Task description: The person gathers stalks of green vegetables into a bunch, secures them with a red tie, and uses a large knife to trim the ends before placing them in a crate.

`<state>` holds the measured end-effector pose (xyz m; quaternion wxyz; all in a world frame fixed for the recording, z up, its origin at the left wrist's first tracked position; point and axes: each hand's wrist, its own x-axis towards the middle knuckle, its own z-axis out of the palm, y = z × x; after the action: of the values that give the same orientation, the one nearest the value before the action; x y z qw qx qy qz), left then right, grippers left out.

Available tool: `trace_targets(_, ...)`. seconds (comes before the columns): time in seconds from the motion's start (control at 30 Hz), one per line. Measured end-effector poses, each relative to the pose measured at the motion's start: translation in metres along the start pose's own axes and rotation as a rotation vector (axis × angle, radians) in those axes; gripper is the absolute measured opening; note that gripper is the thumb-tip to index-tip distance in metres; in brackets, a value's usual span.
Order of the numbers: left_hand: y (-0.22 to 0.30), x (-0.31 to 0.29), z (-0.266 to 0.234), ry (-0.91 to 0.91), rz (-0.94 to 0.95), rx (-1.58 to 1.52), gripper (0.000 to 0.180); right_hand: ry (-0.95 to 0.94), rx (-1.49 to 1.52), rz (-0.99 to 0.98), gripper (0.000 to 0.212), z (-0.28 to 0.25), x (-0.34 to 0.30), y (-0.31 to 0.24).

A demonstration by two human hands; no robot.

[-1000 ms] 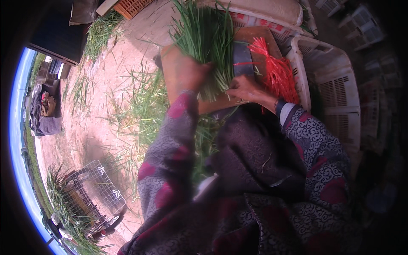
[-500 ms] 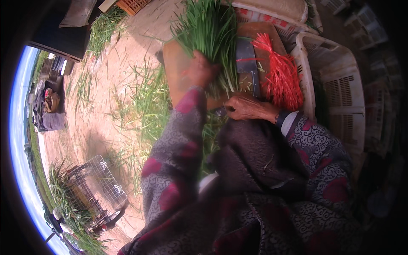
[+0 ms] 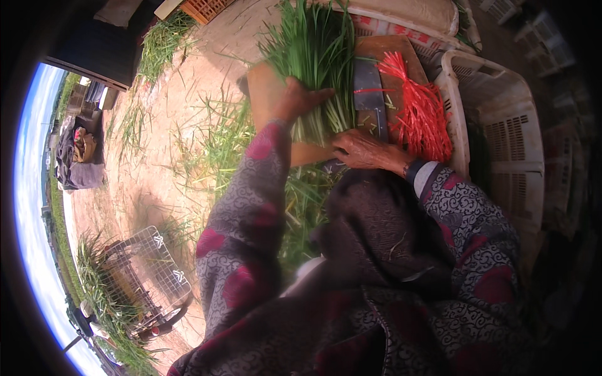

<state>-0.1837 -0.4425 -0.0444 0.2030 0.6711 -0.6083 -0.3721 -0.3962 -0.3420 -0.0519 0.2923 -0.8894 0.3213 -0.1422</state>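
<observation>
A thick bunch of long green garlic chives (image 3: 313, 44) lies on a brown board (image 3: 266, 78), leaves away from me and pale stems towards me. My left hand (image 3: 293, 101) presses round its left side, thumb stretched across the stems; its other fingers are mostly hidden. At the stem ends, my right hand (image 3: 367, 149) is closed with curled fingers. Whatever those fingers hold, if anything, is hidden. Right of the bunch lies a flat dark metal plate (image 3: 367, 81) with short cut stem bits near it. Beside it rests a bundle of red ties (image 3: 417, 113).
White plastic crates (image 3: 501, 125) stand close on the right. Loose chives and trimmings (image 3: 219, 138) litter the ground at left. Farther left are a wire-basket cart (image 3: 150, 263) carrying greens and a pile of dark cloth (image 3: 78, 156). An orange crate (image 3: 207, 7) stands at the far edge.
My left hand has shifted slightly left against the bunch, and its thumb now stretches out across the stems. My right hand stays by the stem ends. The whole view has shifted slightly.
</observation>
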Motion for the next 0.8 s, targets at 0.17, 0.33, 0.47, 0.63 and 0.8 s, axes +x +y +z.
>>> trace_targets(0.17,0.022,-0.013,-0.007,-0.035,-0.042,0.101,0.112,-0.186,0.195,0.217,0.019,-0.024,0.003,-0.023)
trace_targets(0.33,0.024,-0.019,0.001,-0.023,-0.046,0.203,0.116,0.159,0.324,0.181,0.023,-0.047,0.016,-0.033)
trace_targets(0.47,0.024,-0.018,0.006,0.012,-0.059,0.269,0.111,0.119,0.211,0.281,0.021,-0.035,0.033,-0.038)
trace_targets(0.63,0.022,-0.016,0.010,-0.005,-0.079,0.271,0.113,0.126,0.047,0.208,0.026,-0.024,0.044,-0.030)
trace_targets(0.8,0.005,-0.012,0.011,-0.023,-0.027,0.231,0.112,0.147,0.007,0.136,0.020,-0.015,0.042,-0.026)
